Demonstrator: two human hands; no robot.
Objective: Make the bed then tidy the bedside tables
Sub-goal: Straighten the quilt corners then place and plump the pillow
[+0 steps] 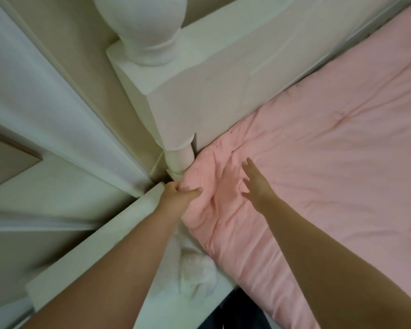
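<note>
left hand grips one comforter (corner).

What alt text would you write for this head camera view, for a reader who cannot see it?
A left hand grips the corner of a pink quilt beside a white bedpost, while the open right hand hovers over the wrinkled fabric.
</note>
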